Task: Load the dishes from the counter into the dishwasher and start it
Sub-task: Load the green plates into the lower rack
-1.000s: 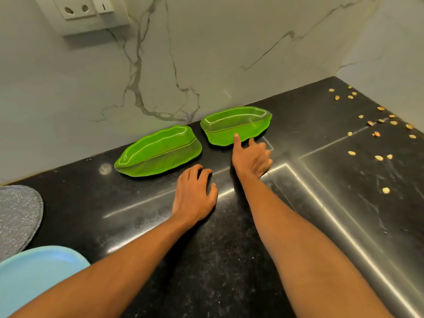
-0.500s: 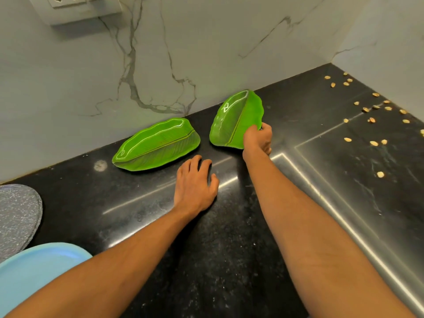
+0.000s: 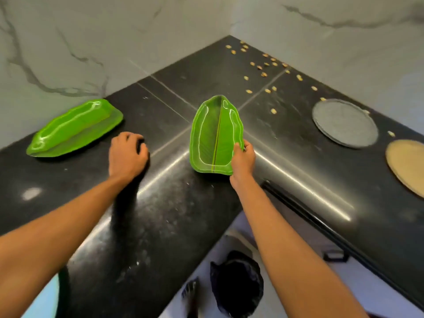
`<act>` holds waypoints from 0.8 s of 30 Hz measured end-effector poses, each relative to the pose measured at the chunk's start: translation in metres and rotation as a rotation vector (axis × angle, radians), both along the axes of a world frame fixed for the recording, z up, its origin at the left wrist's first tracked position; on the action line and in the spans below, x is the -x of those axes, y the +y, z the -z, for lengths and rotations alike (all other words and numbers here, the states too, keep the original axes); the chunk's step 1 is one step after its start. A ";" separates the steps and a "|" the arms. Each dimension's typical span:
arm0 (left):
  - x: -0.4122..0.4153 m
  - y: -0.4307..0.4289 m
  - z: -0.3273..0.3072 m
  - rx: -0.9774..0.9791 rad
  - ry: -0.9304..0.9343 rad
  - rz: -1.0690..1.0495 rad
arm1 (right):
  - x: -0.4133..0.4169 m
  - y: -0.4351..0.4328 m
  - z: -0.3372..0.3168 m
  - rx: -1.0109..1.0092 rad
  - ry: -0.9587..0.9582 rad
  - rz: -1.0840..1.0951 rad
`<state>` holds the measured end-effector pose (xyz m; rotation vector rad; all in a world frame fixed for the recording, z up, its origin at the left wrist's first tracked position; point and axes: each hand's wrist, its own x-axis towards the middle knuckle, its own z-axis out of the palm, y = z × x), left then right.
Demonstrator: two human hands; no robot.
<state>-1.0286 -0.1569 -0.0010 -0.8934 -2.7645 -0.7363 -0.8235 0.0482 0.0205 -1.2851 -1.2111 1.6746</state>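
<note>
From the head view, the right grip (image 3: 243, 159), a bare hand at frame centre, is clamped on the held leaf dish (image 3: 215, 134), thumb and fingers pinching its right-hand rim near the lower end. The dish is tipped up with its hollow facing the camera. Its long axis runs nearly straight up the frame, away from the person. Whether its lower end touches the worktop (image 3: 160, 226) I cannot tell.

The left grip (image 3: 127, 154) rests on the worktop left of centre, fingers loosely bent, holding nothing. It is the nearer hand to the second leaf dish (image 3: 73, 128), which lies flat at mid left, its long axis slanting from lower left to upper right.

The worktop is glossy black stone meeting in a corner under marble walls (image 3: 114, 42). Scattered seeds (image 3: 263, 65) lie at upper right, with a grey plate (image 3: 345, 122) and a tan plate (image 3: 408, 164) at the right edge. No dishwasher is plainly in view, so the carry probably goes out of frame.
</note>
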 end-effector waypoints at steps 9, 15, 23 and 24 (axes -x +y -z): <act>-0.170 0.027 0.001 -0.090 -0.005 0.426 | -0.225 -0.035 0.012 0.097 0.087 0.182; -0.355 0.024 0.015 -0.216 -0.075 0.609 | -0.410 -0.096 0.034 0.015 -0.030 0.237; -0.593 -0.046 0.084 0.160 -0.307 0.900 | -0.647 -0.197 0.078 -0.032 -0.404 0.267; -0.625 -0.054 0.088 0.211 -0.332 0.950 | -0.678 -0.211 0.087 -0.001 -0.430 0.288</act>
